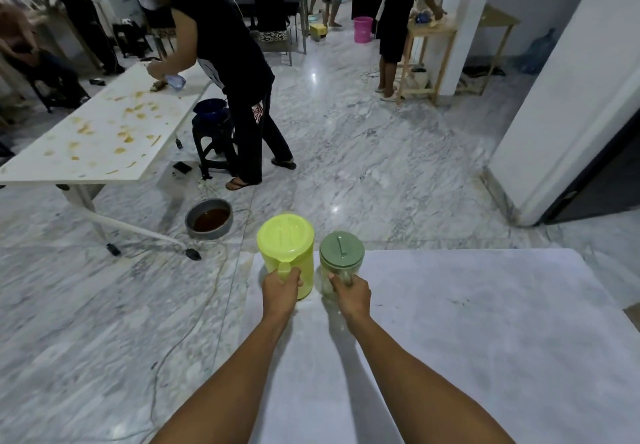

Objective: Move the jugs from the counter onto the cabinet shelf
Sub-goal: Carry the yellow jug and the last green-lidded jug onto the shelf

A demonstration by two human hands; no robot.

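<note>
- At the far left corner of the pale counter [485,322], seen from the head camera, two jugs stand upright and just beside each other.
- Left hand [280,287] is closed around the handle of the yellow-green jug [285,253]; right hand [351,294] is closed around the handle side of the clear jug [341,263], fingers [336,279] curled on it.
- Both seem to be thin plastic, so I judge them light and quite stiff. No liquid shows in either, though the yellow-green one is too cloudy to be sure.
- Handles are the best place to hold; the smooth walls could slip.
- Yellow-green jug is larger, with a flat lid of the same colour. Clear jug is smaller, with a sage-green round lid [341,247].
- No cabinet shelf is visible in this view.
</note>
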